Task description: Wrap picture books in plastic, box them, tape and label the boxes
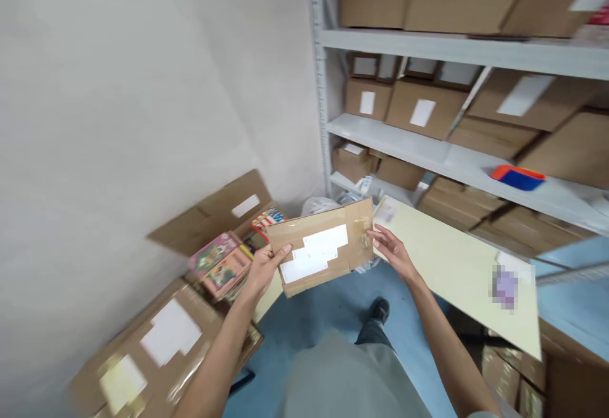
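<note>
A flat cardboard box (354, 262) with white labels and a patch of tape is held up in front of me, tilted slightly. My left hand (266, 266) grips its left end, the thumb lying on the labelled face. At the opposite end, my right hand (392, 250) has its fingers apart, with the fingertips at the edge beside the tape. Whether they press on the cardboard is hard to tell. Left of the box, an open carton (209, 212) has its flap raised, and colourful books (223, 262) are stacked by it.
A pale yellow table (442, 253) stands to the right. Behind it, metal shelving (399, 142) holds many cardboard boxes and an orange-and-blue item (517, 177). A large labelled carton (157, 348) sits at lower left. Plastic bags (318, 205) lie near the wall corner.
</note>
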Available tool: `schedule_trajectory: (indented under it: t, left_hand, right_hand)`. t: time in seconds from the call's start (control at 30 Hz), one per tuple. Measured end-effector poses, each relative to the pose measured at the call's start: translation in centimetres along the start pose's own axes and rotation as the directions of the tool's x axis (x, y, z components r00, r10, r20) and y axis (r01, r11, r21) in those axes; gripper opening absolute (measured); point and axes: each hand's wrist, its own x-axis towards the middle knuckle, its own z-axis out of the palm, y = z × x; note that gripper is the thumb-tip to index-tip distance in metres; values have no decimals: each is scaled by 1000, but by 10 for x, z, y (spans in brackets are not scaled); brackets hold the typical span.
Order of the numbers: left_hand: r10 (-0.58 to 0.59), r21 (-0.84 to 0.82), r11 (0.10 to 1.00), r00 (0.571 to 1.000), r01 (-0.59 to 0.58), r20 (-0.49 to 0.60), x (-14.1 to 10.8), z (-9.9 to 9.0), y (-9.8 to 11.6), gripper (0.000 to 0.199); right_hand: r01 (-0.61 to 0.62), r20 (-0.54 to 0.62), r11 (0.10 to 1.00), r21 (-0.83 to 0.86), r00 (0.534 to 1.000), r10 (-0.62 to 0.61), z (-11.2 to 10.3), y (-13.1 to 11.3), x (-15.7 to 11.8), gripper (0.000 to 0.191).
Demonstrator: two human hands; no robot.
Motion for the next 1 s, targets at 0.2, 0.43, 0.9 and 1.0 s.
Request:
schedule_trajectory:
  t: [0.2,0.43,0.9,1.0]
  left_hand:
    - [-132,113,989,912,95,389,66,181,-13,78]
    - [-202,198,975,772,101,602,115,344,-44,77]
    - [-212,292,956,715,12,666,158,485,-119,84]
    - [-256,319,947,698,41,669,158,492,-130,75]
  right_hand:
    - [-23,-387,994,-111,922,-22,-137,7,-38,47]
    - [-186,-747,979,-80,662,65,-274,44,-76,74]
    - [-285,-709,957,-52,685,166,-357,67,-94,58]
    - [-320,-730,947,-14,651,209,-356,70,-90,59]
